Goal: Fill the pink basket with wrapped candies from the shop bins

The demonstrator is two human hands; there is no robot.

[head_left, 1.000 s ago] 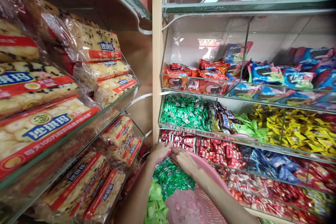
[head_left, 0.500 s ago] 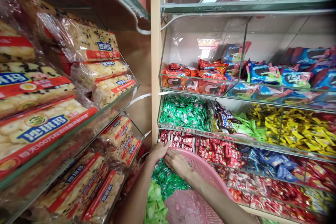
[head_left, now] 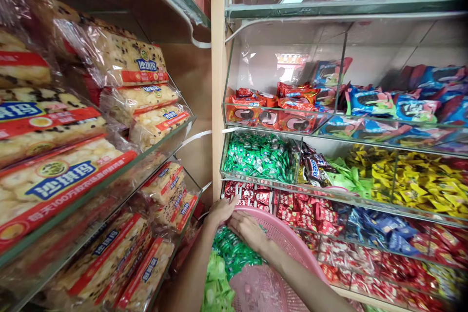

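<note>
At the far-left rim of a pink plastic basket (head_left: pixel 292 234), my two hands are close together. My left hand (head_left: pixel 221 211) rests at the rim with its thumb stretched out; its other fingers are mostly hidden. My right hand (head_left: pixel 247 229) lies over the green-wrapped candies (head_left: pixel 237 253) in the basket, fingers extended toward the left hand. I see nothing gripped in either hand, though the undersides of both are hidden. Light-green packets (head_left: pixel 216 282) lie in the near-left part of the basket.
Ahead, a glass-fronted shelf bin (head_left: pixel 258 158) holds green-wrapped candies. Beside it are yellow-wrapped candies (head_left: pixel 420 180), with red packets (head_left: pixel 307 212) lower down. Packaged puffed-grain bars (head_left: pixel 54 180) fill the left shelves. A wooden post (head_left: pixel 218 83) separates the two sides.
The view has shifted very slightly. Both hands stay at the same place on the basket, with the right hand barely moved.
</note>
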